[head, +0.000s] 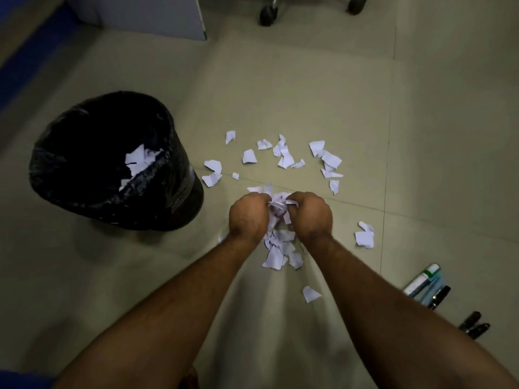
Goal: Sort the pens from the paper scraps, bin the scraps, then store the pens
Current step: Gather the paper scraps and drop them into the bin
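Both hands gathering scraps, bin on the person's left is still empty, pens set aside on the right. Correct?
Not quite. The bin isn't empty: the head view shows white scraps already inside. The rest holds: left hand and right hand gather scraps, pens lie right.
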